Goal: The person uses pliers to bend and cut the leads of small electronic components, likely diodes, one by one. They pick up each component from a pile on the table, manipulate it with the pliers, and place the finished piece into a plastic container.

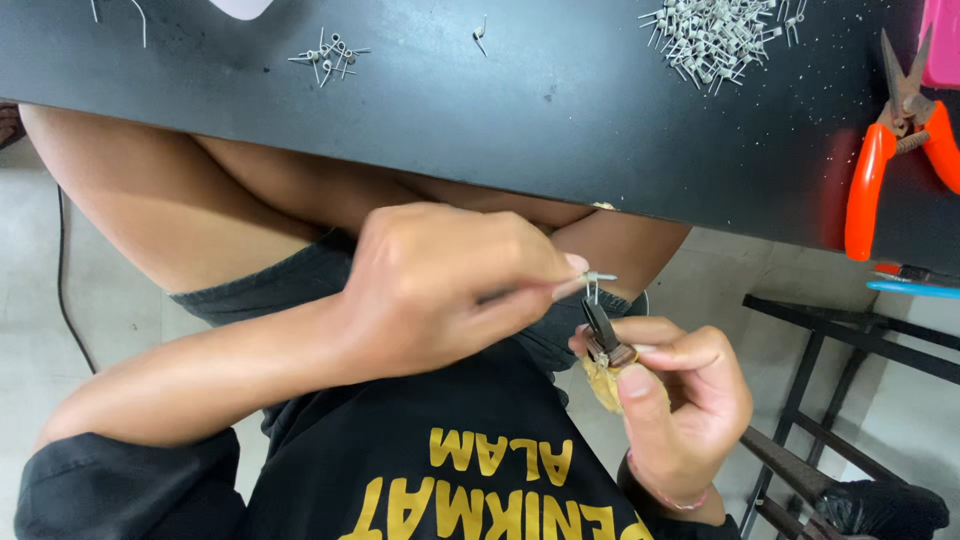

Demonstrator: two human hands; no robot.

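Right hand point(675, 400) nearest the lens, fingers closed round small pliers point(603, 335) below the black table point(560, 110) edge | left hand point(440, 285) pinching a small metal wire part point(597, 278) just above the pliers' tip | orange-handled snips point(895, 140) and heaped metal parts point(715, 35) on the table

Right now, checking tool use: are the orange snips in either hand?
No, the orange snips lie on the black table, away from both hands.
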